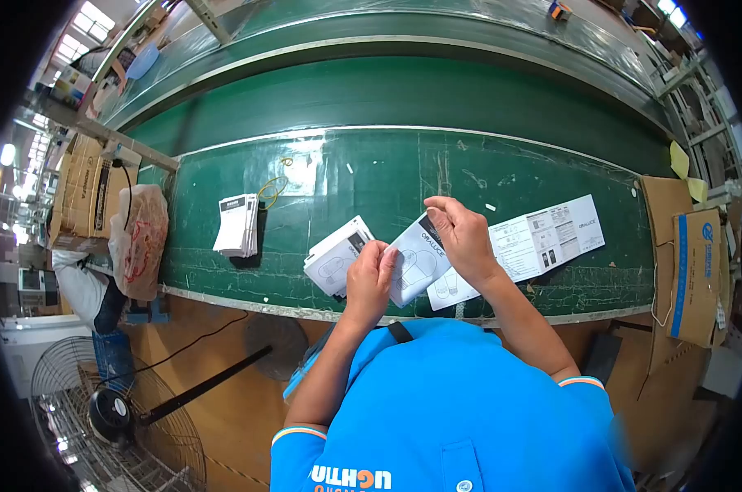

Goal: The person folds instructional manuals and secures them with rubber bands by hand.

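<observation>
**Head view.** The left hand [371, 275] and right hand [463, 234] are both pinched on a partly folded printed leaflet [416, 261], held just above the near edge of the green bench [469, 164]. Just beside the left hand lies a small stack of folded leaflets [332, 261]. A second stack [238, 225] lies well apart to the left, near yellow rubber bands [271, 193]. One unfolded sheet [551, 236] lies flat by the right hand. Judged from this layout, several leaflets are finished, one is mid-fold, and at least one sheet remains.
</observation>
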A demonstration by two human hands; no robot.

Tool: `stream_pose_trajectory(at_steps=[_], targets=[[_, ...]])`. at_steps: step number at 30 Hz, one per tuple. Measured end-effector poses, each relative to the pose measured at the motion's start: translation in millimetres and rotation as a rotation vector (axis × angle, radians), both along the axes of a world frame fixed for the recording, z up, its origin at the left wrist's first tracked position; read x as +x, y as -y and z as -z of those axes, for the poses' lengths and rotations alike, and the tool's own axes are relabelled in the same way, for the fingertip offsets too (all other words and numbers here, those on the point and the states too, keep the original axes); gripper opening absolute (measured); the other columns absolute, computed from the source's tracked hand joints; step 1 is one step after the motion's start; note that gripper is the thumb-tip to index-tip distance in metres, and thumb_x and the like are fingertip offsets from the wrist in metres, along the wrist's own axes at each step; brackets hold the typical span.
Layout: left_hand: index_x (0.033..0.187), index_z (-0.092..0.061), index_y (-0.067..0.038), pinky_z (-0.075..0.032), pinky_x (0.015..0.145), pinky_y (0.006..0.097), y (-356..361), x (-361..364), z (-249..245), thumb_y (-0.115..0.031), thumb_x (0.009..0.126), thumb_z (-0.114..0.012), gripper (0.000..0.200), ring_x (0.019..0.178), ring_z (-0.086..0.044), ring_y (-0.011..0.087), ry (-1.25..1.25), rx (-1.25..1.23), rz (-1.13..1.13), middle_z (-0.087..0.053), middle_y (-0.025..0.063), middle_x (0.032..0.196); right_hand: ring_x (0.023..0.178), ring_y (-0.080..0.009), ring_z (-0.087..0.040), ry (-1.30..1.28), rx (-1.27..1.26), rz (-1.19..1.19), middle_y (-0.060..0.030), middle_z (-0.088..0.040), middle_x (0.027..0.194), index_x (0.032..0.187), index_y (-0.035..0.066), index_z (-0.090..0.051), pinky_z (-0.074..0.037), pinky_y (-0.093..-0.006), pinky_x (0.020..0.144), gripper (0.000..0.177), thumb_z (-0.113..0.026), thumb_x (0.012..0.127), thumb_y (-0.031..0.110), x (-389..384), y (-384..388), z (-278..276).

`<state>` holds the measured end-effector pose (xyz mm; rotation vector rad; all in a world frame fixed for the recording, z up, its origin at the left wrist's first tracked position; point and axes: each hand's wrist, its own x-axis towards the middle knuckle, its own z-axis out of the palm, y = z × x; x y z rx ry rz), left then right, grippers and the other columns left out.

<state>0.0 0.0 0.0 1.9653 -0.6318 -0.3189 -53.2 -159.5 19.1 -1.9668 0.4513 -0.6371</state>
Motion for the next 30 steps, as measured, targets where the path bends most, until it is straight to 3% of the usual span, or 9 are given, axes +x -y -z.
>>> stream_pose_trajectory(at_steps=[2,9,12,14,17,20,22,25,30], targets=[[0.081,-0.051,-0.002,-0.042,0.052,0.0338,-2.4,-3.1,-2.0,-0.021,0.086,-0.051,0.019,0.059,-0.056,0.0246,-0.038,0.003,0.013,-0.057,0.0124,0.066,0.06,-0.0317,-0.057,-0.161,-0.066,-0.153,-0.0158,-0.058,0.066,0.077,0.002,-0.057,-0.042,-0.0353,0.05,0.024,-0.054,0.083,0.025,-2.0,3.0,-0.3],[0.079,-0.052,-0.002,-0.043,0.052,0.0311,-29.9,6.3,11.9,-0.018,0.084,-0.052,0.017,0.057,-0.056,0.023,0.05,0.06,-0.07,-0.057,0.0114,0.066,0.053,-0.032,-0.053,-0.172,-0.017,-0.179,-0.0159,-0.053,0.06,0.07,0.002,-0.052,-0.039,-0.0371,0.048,0.028,-0.053,0.084,0.026,18.8,-24.3,20.2],[0.078,-0.053,-0.001,-0.043,0.054,0.0274,-42.2,10.3,17.7,-0.016,0.082,-0.057,0.015,0.058,-0.056,0.0155,-0.096,-0.069,-0.169,-0.059,0.0086,0.067,0.054,-0.0318,-0.053,-0.189,-0.047,-0.188,-0.0157,-0.053,0.059,0.07,0.002,-0.053,-0.039,-0.0369,0.048,0.027,-0.053,0.084,0.026,27.3,-36.6,27.2],[0.076,-0.054,0.0,-0.041,0.055,0.0215,-52.3,14.5,28.7,-0.013,0.08,-0.061,0.015,0.062,-0.05,0.0065,-0.407,-0.343,-0.282,-0.057,0.0012,0.068,0.054,-0.0313,-0.054,-0.144,-0.009,-0.196,-0.0155,-0.054,0.06,0.071,0.002,-0.053,-0.04,-0.0367,0.049,0.026,-0.052,0.085,0.024,33.7,-46.2,32.5],[0.073,-0.056,0.001,-0.043,0.054,0.0236,-67.1,25.0,52.0,-0.014,0.075,-0.065,0.018,0.061,-0.052,0.0065,-0.29,-0.221,-0.347,-0.06,0.0046,0.066,0.053,-0.0312,-0.054,-0.144,0.035,-0.21,-0.0155,-0.053,0.058,0.072,0.002,-0.053,-0.04,-0.037,0.049,0.026,-0.051,0.085,0.024,41.9,-60.4,48.8],[0.071,-0.057,0.002,-0.043,0.053,0.0254,-76.5,45.5,48.9,-0.015,0.074,-0.066,0.019,0.06,-0.055,0.0098,-0.18,-0.059,-0.353,-0.061,0.0082,0.065,0.067,-0.0296,-0.054,-0.193,0.031,-0.214,-0.0151,-0.055,0.076,0.085,0.003,-0.052,-0.042,-0.0361,0.06,0.014,-0.054,0.08,0.016,49.5,-71.0,67.6],[0.071,-0.057,0.001,-0.043,0.053,0.0296,-83.0,61.3,58.6,-0.016,0.073,-0.066,0.02,0.057,-0.057,0.0175,-0.088,0.028,-0.329,-0.06,0.0132,0.066,0.092,-0.0292,-0.047,-0.102,-0.245,-0.176,-0.0141,-0.048,0.102,0.099,0.003,-0.049,-0.037,-0.0377,0.08,0.031,-0.056,0.07,0.008,52.6,-77.4,62.9],[0.07,-0.056,0.0,-0.044,0.054,0.0323,-83.3,71.6,65.1,-0.019,0.073,-0.066,0.022,0.057,-0.058,0.0232,-0.065,0.077,-0.278,-0.059,0.0151,0.066,0.1,-0.0298,-0.043,-0.029,-0.59,-0.267,-0.0136,-0.047,0.103,0.1,0.002,-0.049,-0.032,-0.041,0.087,0.033,-0.055,0.068,0.007,52.0,-89.2,49.3],[0.075,-0.055,-0.003,-0.044,0.057,0.0392,-84.1,70.7,95.4,-0.024,0.075,-0.062,0.022,0.066,-0.056,0.0353,0.147,0.217,-0.296,-0.058,0.0173,0.073,0.122,-0.0271,-0.031,-0.175,-0.776,-0.475,-0.0137,-0.038,0.126,0.12,0.002,-0.041,-0.018,-0.0399,0.102,0.053,-0.056,0.073,0.019,52.9,-121.0,98.3]])
